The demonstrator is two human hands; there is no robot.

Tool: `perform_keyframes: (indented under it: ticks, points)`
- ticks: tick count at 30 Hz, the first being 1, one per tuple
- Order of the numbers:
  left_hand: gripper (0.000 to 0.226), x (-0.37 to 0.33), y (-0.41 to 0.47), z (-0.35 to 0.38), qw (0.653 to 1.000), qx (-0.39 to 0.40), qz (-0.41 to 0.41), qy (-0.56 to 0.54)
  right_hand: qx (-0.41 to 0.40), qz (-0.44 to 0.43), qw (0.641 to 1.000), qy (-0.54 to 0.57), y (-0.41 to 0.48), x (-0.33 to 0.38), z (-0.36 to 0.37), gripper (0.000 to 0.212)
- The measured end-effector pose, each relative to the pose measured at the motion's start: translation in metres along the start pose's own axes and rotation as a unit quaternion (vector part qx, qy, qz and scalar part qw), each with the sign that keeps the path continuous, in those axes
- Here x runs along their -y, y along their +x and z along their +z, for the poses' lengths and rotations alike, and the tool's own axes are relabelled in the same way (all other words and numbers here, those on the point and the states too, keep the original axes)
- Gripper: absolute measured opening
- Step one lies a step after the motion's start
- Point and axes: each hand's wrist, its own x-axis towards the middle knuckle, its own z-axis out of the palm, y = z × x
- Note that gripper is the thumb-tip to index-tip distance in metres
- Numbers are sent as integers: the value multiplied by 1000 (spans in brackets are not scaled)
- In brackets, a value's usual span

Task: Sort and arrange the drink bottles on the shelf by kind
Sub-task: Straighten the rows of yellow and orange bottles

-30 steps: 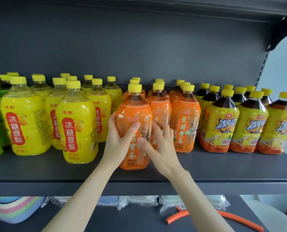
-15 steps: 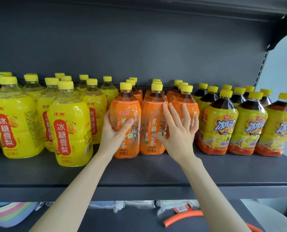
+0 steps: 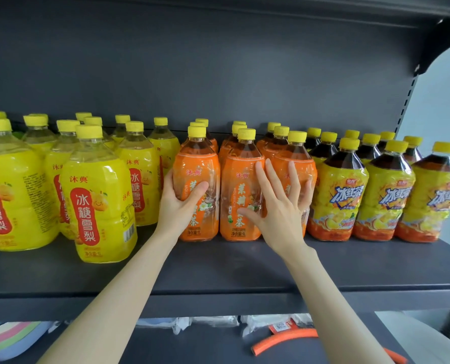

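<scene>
- A dark grey shelf (image 3: 245,271) carries upright, yellow-capped drink bottles in three kinds, each standing in rows running front to back.
- On the left stand yellow pear drink bottles (image 3: 16,195); one front bottle sits forward of its neighbours, nearer the shelf edge.
- On the right stand iced black tea bottles (image 3: 339,190), their front row level.
- Between them stand orange jasmine tea bottles (image 3: 241,185) in three close columns.
- The left hand (image 3: 178,206) grips the leftmost front jasmine bottle (image 3: 196,164), thumb curled across its label.
- The right hand (image 3: 279,206) lies flat over the other two front jasmine bottles, its fingers (image 3: 264,179) straight and spread wide.
- The step appears to be squaring up the jasmine front row. Push low and evenly with both hands, so the tall bottles slide rather than tip, until their fronts match the iced tea row, labels outward.
</scene>
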Motion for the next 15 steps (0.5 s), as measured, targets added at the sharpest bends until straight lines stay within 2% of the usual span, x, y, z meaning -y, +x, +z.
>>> perform_keyframes:
  ticks: [3, 8, 11, 15]
  points:
    - [90, 1, 3, 1, 1000, 2, -4, -1, -3, 7, 1000, 2, -5, -5, 0, 95]
    - [92, 2, 1, 2, 1000, -5, -20, -2, -15, 165, 979, 122, -12, -19, -3, 122]
    - [103, 2, -3, 2, 1000, -15, -16, 19, 9, 188, 968, 163, -12, -24, -3, 126]
    - [125, 2, -19, 9, 991, -40, 71, 108, 6, 189, 968, 164, -12, -25, -1, 126]
